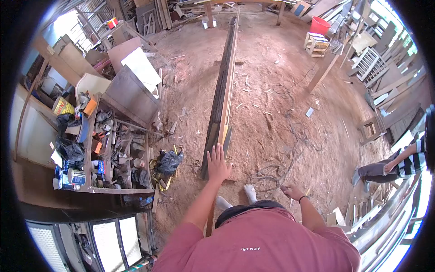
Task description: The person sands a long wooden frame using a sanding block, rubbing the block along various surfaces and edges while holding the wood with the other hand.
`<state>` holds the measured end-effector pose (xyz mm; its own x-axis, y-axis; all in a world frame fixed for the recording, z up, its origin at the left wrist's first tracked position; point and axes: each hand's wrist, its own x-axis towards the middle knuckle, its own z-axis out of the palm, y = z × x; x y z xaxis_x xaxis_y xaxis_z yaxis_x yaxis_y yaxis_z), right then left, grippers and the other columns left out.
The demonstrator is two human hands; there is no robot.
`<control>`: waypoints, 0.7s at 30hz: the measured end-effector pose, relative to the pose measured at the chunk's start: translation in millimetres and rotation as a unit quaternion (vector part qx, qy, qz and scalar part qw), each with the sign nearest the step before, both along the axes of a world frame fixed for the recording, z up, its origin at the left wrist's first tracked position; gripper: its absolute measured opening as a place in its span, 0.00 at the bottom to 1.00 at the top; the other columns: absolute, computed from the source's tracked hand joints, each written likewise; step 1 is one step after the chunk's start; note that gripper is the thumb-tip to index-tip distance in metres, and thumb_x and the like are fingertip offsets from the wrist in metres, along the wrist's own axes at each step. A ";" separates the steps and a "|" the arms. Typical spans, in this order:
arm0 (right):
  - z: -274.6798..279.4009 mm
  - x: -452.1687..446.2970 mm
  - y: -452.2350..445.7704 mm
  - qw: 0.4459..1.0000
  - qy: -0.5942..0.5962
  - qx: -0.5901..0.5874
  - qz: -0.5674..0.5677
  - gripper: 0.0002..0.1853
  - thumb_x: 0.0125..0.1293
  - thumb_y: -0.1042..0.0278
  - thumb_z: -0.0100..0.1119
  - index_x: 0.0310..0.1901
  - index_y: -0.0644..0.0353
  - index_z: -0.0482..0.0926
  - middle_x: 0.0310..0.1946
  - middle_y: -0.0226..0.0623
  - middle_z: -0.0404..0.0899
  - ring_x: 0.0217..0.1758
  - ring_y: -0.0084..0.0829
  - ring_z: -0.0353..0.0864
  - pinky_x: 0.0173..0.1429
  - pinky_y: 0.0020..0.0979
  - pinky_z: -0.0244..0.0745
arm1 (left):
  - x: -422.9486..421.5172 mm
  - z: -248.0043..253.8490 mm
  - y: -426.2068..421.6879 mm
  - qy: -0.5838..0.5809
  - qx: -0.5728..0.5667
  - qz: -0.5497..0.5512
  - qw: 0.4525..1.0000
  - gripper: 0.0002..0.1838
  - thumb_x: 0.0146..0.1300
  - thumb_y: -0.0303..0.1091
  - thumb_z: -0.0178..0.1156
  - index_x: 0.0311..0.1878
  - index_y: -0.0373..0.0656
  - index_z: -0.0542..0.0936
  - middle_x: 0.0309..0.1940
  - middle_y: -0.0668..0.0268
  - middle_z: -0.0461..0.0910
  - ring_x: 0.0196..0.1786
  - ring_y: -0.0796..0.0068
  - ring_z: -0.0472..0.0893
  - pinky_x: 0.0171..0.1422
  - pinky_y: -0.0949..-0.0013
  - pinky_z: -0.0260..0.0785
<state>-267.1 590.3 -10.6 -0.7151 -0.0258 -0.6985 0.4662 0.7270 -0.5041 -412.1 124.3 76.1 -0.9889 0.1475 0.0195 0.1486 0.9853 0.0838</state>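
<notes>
My left hand [218, 166] lies flat with its fingers spread on the near end of a long wooden plank [225, 113]. A long, dark, rough-faced board [216, 111] runs along the left side of that plank, and both stretch away from me. To the right of my feet, my right hand [292, 191] hangs low over the floor, a dark band round its wrist. Its fingers look curled, with a small dark shape at their tips that I cannot make out. Loops of dark cable [267, 177] lie on the floor near this hand.
Wooden shelving [115, 191] with tins, bags and scraps stands on the left, a black plastic bag [169, 162] beside it. Another person [393, 164] is at the right edge. A wooden post [322, 74], a crate [316, 44] and a red bucket [320, 26] stand farther right.
</notes>
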 end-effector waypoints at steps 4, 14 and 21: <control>10.5 8.5 11.0 1.000 -0.008 -0.004 -0.022 0.33 0.69 0.48 0.70 0.71 0.57 0.81 0.57 0.51 0.88 0.62 0.43 0.88 0.69 0.41 0.78 | -34.2 -1.2 7.7 -0.006 -0.031 -0.003 1.000 0.61 0.68 0.63 0.66 0.88 0.33 0.47 0.90 0.52 0.45 0.91 0.52 0.49 0.92 0.40 0.38; 46.1 73.6 55.4 0.990 -0.062 0.032 -0.124 0.32 0.69 0.50 0.72 0.70 0.57 0.79 0.58 0.54 0.88 0.63 0.42 0.88 0.67 0.43 0.80 | -134.5 -18.8 29.3 0.002 -0.055 0.030 0.998 0.60 0.70 0.65 0.64 0.88 0.33 0.46 0.90 0.50 0.44 0.91 0.52 0.48 0.93 0.41 0.37; 10.4 122.2 102.1 0.984 -0.066 0.064 -0.152 0.35 0.69 0.46 0.71 0.72 0.57 0.78 0.58 0.54 0.88 0.64 0.44 0.87 0.68 0.44 0.79 | -158.9 -19.7 37.9 0.005 -0.048 0.066 0.997 0.60 0.70 0.63 0.65 0.88 0.33 0.45 0.91 0.51 0.44 0.91 0.52 0.47 0.93 0.42 0.38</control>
